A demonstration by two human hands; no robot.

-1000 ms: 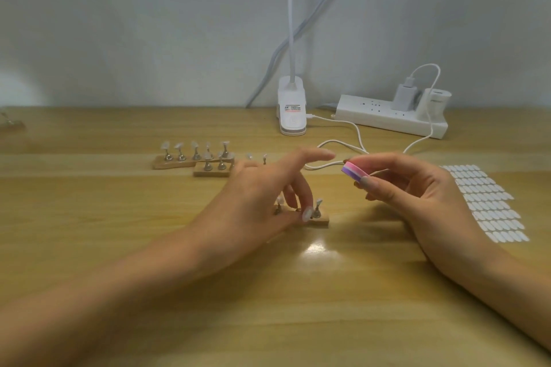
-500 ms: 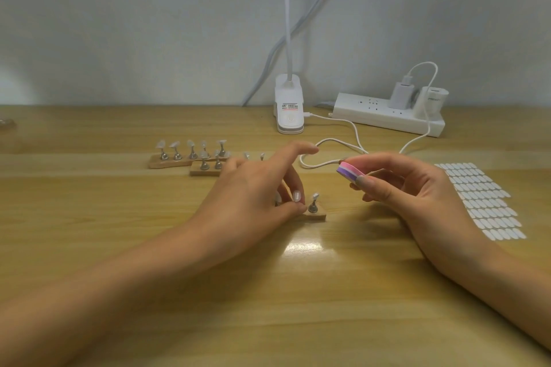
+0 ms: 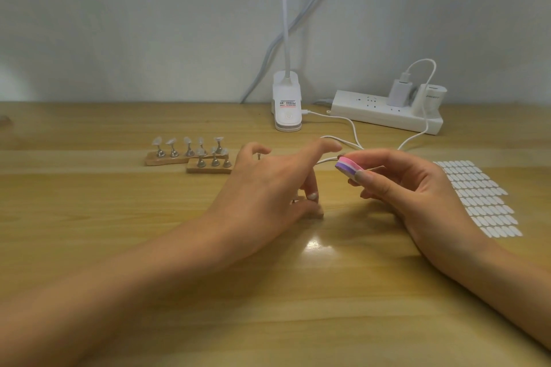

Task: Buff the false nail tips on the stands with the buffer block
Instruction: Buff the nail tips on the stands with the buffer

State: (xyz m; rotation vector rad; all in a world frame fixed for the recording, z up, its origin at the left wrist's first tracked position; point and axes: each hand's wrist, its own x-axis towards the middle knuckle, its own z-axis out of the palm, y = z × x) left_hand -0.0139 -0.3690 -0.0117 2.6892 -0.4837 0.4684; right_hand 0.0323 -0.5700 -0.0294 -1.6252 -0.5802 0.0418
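My left hand [image 3: 265,188] lies over a small wooden nail stand [image 3: 319,213] at mid table. Its thumb and middle finger pinch the stand, the index finger points right, and the stand's nail tips are hidden under the fingers. My right hand [image 3: 417,188] pinches a pink, white and purple buffer block [image 3: 347,166] just right of the left index finger, above the table and apart from the stand. Two more wooden stands with clear nail tips on metal pegs sit further back at the left, a long stand [image 3: 162,159] and a shorter stand [image 3: 208,170].
A sheet of white oval adhesive tabs [image 3: 477,197] lies on the table at the right. A white clip lamp base [image 3: 286,106], a power strip [image 3: 384,116] with chargers and a white cable [image 3: 354,134] are at the back by the wall.
My left fingers have come down over the near stand, and they now cover the nail tip that showed at its right end. My right hand still holds the buffer block in about the same place.
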